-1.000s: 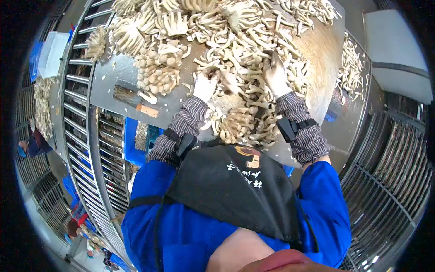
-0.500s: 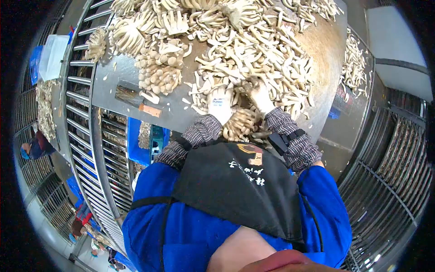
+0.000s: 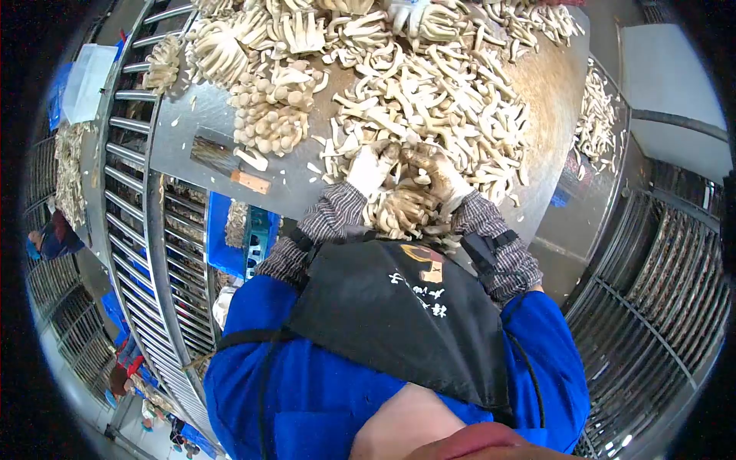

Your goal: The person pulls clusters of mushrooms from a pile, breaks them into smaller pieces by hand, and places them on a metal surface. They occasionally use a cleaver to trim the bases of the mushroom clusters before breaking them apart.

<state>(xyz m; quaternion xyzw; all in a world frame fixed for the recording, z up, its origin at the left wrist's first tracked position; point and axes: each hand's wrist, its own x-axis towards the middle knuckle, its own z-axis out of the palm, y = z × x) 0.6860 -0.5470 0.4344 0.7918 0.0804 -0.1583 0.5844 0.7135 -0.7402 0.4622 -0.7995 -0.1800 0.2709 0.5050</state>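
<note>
A cluster of brown-capped mushrooms (image 3: 404,211) is at the near edge of the metal table, close against my black apron. My left hand (image 3: 372,169), in a white glove with soiled fingertips, is closed at the cluster's far left side. My right hand (image 3: 442,175), gloved the same way, curls its fingers round the far right side. Both sets of fingertips nearly meet above the cluster; the exact stems between them are partly hidden. Just beyond my hands spreads a heap of loose mushrooms (image 3: 429,107).
More mushroom clusters (image 3: 272,115) sit to the left, beside a knife-like flat blade with a wooden handle (image 3: 251,182). A co-worker's gloved hand (image 3: 400,14) is at the far edge. Metal rails (image 3: 138,207) and a blue crate (image 3: 222,238) stand left.
My left hand has turned, and its fingers now curl inward toward my right hand. The right hand has shifted slightly nearer me. A co-worker's hand and sleeve now show at the far edge.
</note>
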